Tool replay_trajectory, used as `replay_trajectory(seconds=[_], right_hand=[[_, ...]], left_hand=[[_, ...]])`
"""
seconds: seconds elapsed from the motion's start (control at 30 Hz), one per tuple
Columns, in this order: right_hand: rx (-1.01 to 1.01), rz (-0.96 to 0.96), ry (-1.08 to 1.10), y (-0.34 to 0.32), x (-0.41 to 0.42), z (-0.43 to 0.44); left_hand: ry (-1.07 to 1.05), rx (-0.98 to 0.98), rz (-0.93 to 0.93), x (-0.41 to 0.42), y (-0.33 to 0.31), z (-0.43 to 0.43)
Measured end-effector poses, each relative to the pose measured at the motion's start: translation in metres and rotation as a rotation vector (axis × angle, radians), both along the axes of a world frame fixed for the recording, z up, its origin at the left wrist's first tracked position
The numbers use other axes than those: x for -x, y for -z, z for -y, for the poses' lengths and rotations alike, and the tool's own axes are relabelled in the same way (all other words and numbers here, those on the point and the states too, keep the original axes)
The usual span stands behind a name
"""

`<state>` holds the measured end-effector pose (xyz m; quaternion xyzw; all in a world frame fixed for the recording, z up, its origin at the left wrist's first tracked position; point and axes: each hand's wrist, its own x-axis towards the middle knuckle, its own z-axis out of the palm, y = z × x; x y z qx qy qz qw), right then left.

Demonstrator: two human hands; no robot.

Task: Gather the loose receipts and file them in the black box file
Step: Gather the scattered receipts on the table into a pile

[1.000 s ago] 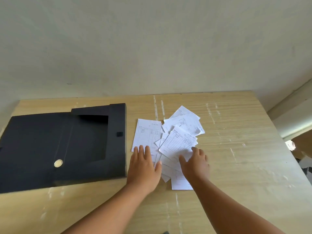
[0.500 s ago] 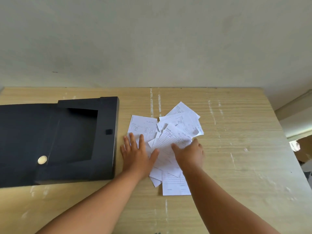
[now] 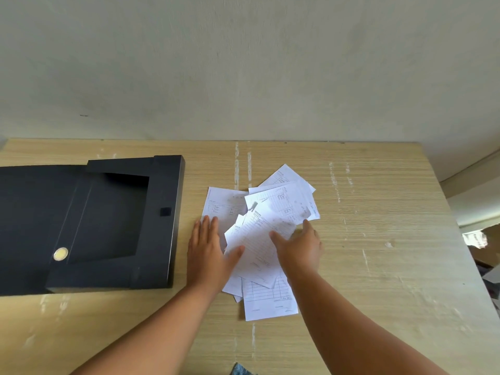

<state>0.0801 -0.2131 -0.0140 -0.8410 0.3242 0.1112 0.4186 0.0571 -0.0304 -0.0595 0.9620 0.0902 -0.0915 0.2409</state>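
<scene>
Several white printed receipts [image 3: 266, 234] lie in a loose overlapping pile on the wooden table [image 3: 378, 266], right of centre. My left hand [image 3: 209, 250] lies flat, fingers extended, on the pile's left edge, thumb over a sheet. My right hand [image 3: 300, 247] rests on the pile's right side with spread fingers pressing on the papers. The black box file [image 3: 113, 220] lies open to the left of my left hand, its tray hollow and dark, its lid flap spread out to the left with a round brass button [image 3: 60, 253].
A pale wall rises right behind the table's far edge. The table's right edge drops off toward clutter on the floor at the far right. A black square catch [image 3: 165, 211] sits on the file's right wall.
Both hands have slid forward onto the pile and drawn the receipts closer together. The view has shifted, so the file sits further left in frame.
</scene>
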Motion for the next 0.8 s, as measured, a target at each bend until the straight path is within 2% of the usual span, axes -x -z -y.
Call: replay_trajectory(seconds=[0.03, 0.17, 0.27, 0.4, 0.57, 0.67, 0.73, 0.8], right_hand=[[-0.003, -0.005, 0.006, -0.001, 0.001, 0.0], [-0.29, 0.03, 0.111, -0.007, 0.002, -0.003], [-0.418, 0.054, 0.178, -0.009, 0.0, -0.002], [-0.592, 0.001, 0.239, -0.006, 0.001, -0.001], [-0.524, -0.011, 0.165, -0.001, 0.003, 0.0], [-0.487, -0.029, 0.143, 0.0, 0.003, 0.008], [-0.466, -0.022, 0.145, -0.001, 0.002, 0.019], [-0.453, 0.0, 0.13, -0.001, 0.0, 0.031]], left_hand=[[0.008, -0.016, 0.0, 0.001, 0.001, 0.0], [0.019, -0.047, -0.014, 0.002, 0.003, 0.006], [0.01, -0.021, -0.055, 0.001, 0.004, 0.008], [0.025, -0.029, -0.096, 0.0, 0.002, 0.006], [0.039, -0.043, -0.143, -0.002, -0.003, 0.008], [0.016, 0.043, -0.154, -0.003, -0.007, 0.009], [-0.007, 0.142, -0.083, -0.001, -0.011, 0.005], [0.038, 0.129, 0.069, 0.004, -0.016, 0.002]])
